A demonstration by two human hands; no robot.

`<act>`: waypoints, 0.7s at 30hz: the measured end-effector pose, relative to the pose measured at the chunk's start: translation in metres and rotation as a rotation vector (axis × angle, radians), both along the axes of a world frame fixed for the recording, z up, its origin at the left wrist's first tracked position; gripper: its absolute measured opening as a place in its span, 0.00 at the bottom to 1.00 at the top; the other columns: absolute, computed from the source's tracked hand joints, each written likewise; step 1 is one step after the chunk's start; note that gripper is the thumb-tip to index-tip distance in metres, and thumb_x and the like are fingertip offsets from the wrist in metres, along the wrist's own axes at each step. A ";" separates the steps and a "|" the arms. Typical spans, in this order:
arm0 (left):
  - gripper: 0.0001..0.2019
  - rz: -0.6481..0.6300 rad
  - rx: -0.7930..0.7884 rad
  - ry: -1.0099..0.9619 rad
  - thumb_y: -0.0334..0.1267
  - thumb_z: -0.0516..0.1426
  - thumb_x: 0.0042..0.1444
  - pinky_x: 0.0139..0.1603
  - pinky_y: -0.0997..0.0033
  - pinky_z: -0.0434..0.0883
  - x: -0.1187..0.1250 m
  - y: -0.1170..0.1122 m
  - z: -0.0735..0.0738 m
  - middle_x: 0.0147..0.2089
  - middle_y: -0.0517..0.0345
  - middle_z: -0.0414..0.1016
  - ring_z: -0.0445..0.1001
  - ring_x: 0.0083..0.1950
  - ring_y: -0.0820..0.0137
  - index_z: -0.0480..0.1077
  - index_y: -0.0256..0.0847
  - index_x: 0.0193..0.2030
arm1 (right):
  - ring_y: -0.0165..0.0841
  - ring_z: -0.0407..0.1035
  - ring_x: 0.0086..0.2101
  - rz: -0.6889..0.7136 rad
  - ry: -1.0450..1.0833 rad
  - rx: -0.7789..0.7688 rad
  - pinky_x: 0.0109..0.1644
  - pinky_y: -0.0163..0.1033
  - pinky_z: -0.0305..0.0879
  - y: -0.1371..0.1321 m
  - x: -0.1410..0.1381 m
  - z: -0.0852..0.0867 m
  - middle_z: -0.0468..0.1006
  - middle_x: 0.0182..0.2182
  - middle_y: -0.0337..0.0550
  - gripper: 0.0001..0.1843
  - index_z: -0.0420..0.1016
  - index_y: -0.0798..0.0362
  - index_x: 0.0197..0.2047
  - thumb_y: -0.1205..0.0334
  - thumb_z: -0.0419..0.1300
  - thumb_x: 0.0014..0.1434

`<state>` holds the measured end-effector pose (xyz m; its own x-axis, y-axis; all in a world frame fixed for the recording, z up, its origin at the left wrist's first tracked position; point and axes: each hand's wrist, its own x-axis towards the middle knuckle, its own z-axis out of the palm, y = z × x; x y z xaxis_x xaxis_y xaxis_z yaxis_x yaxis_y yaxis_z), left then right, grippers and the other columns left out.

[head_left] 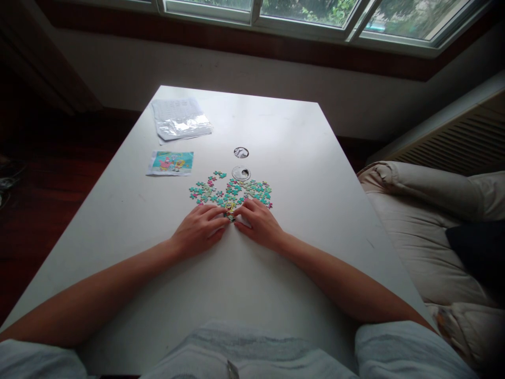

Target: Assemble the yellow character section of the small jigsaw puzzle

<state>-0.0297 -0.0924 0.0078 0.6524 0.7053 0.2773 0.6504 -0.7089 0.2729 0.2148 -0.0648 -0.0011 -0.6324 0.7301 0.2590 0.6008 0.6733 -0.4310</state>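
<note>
Small jigsaw puzzle pieces (258,190), mostly green and teal with some pink ones, lie spread on the white table (236,295). At their near edge is a little cluster of yellow puzzle pieces (229,208), which looks joined together. My left hand (200,226) rests on the table, its fingertips closed against the left side of this cluster. From the right, my right hand (258,222) meets the same cluster with bent fingers. The fingertips hide part of the lowest pieces.
A printed cartoon picture (172,163) lies left of the pieces. Papers in a clear plastic sleeve (182,120) are at the far left of the table. Two round fittings, a metal-rimmed hole (241,152) and a round cap (239,173), sit behind the pieces. A beige sofa (418,226) stands at the right.
</note>
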 end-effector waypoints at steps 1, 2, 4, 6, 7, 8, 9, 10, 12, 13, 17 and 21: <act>0.14 -0.002 -0.001 0.001 0.35 0.56 0.64 0.64 0.52 0.66 0.000 0.000 0.000 0.61 0.53 0.73 0.68 0.63 0.59 0.74 0.47 0.54 | 0.41 0.63 0.46 0.001 0.002 0.002 0.53 0.47 0.62 0.000 0.000 0.000 0.72 0.42 0.46 0.08 0.74 0.47 0.47 0.60 0.61 0.64; 0.14 -0.004 -0.002 0.003 0.35 0.56 0.64 0.64 0.52 0.66 -0.001 0.001 -0.001 0.61 0.53 0.73 0.68 0.63 0.59 0.74 0.47 0.55 | 0.41 0.63 0.46 0.003 0.002 0.003 0.53 0.47 0.62 0.000 0.000 0.000 0.72 0.42 0.46 0.08 0.74 0.47 0.47 0.60 0.61 0.64; 0.15 -0.006 -0.004 0.007 0.35 0.56 0.64 0.64 0.52 0.66 -0.001 0.002 -0.001 0.61 0.54 0.74 0.68 0.63 0.59 0.73 0.47 0.56 | 0.41 0.63 0.46 0.006 0.002 0.007 0.53 0.47 0.62 0.000 0.000 0.000 0.72 0.42 0.46 0.08 0.74 0.47 0.47 0.60 0.61 0.64; 0.15 -0.007 -0.004 0.003 0.35 0.56 0.64 0.64 0.52 0.66 -0.002 0.002 -0.001 0.61 0.53 0.74 0.68 0.63 0.59 0.73 0.47 0.57 | 0.41 0.63 0.46 0.009 0.001 0.008 0.53 0.47 0.62 0.000 0.000 0.000 0.72 0.42 0.46 0.08 0.74 0.48 0.47 0.60 0.61 0.65; 0.16 -0.007 -0.005 0.001 0.35 0.56 0.64 0.64 0.53 0.66 -0.002 0.003 -0.001 0.60 0.53 0.74 0.68 0.63 0.59 0.73 0.47 0.57 | 0.41 0.63 0.46 0.010 0.002 0.008 0.53 0.47 0.62 0.000 0.000 0.000 0.72 0.42 0.46 0.08 0.74 0.47 0.47 0.60 0.61 0.65; 0.16 -0.007 -0.004 0.002 0.35 0.56 0.64 0.63 0.53 0.66 -0.002 0.003 0.000 0.60 0.53 0.74 0.68 0.63 0.59 0.73 0.47 0.57 | 0.41 0.63 0.46 0.010 0.002 0.008 0.53 0.47 0.62 0.000 0.000 0.000 0.72 0.42 0.46 0.08 0.74 0.47 0.47 0.61 0.61 0.65; 0.16 -0.005 -0.002 0.004 0.34 0.56 0.63 0.63 0.53 0.67 -0.002 0.003 0.000 0.60 0.53 0.74 0.68 0.63 0.59 0.73 0.47 0.57 | 0.41 0.63 0.46 0.009 0.003 0.009 0.53 0.48 0.62 0.000 0.000 -0.001 0.72 0.42 0.46 0.08 0.74 0.47 0.47 0.61 0.61 0.64; 0.16 -0.004 0.003 0.011 0.34 0.56 0.63 0.62 0.53 0.67 -0.001 0.003 0.001 0.60 0.53 0.75 0.69 0.63 0.59 0.73 0.46 0.57 | 0.41 0.63 0.46 0.007 0.002 0.010 0.53 0.48 0.62 0.000 0.000 -0.001 0.73 0.42 0.46 0.08 0.74 0.47 0.47 0.61 0.61 0.64; 0.16 -0.002 0.021 0.031 0.35 0.56 0.64 0.61 0.53 0.68 -0.001 0.003 0.002 0.60 0.54 0.75 0.69 0.62 0.58 0.73 0.46 0.57 | 0.41 0.63 0.46 0.007 -0.004 0.013 0.53 0.48 0.62 0.000 0.000 -0.001 0.73 0.42 0.47 0.08 0.74 0.47 0.48 0.60 0.60 0.65; 0.15 -0.001 0.033 0.043 0.35 0.55 0.64 0.61 0.53 0.68 0.000 0.003 0.003 0.60 0.54 0.75 0.69 0.62 0.58 0.73 0.46 0.57 | 0.41 0.63 0.46 0.007 -0.007 0.015 0.53 0.48 0.62 0.000 0.000 -0.001 0.73 0.42 0.47 0.08 0.74 0.47 0.48 0.60 0.60 0.65; 0.16 -0.003 0.044 0.062 0.34 0.55 0.65 0.62 0.51 0.67 0.000 0.002 0.004 0.61 0.54 0.75 0.69 0.62 0.57 0.73 0.46 0.57 | 0.41 0.63 0.45 0.033 -0.033 0.047 0.52 0.47 0.61 0.000 0.000 0.001 0.73 0.41 0.47 0.07 0.74 0.48 0.47 0.60 0.57 0.67; 0.16 -0.005 0.024 0.012 0.34 0.55 0.64 0.62 0.53 0.68 0.001 0.002 0.004 0.59 0.53 0.76 0.70 0.61 0.59 0.74 0.47 0.57 | 0.41 0.63 0.44 0.079 -0.106 0.097 0.50 0.47 0.60 -0.003 -0.001 0.009 0.73 0.40 0.48 0.07 0.74 0.49 0.44 0.62 0.55 0.68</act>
<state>-0.0287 -0.0902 0.0123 0.6594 0.6951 0.2863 0.6499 -0.7185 0.2477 0.2135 -0.0675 0.0074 -0.7145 0.6517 0.2545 0.5830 0.7557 -0.2983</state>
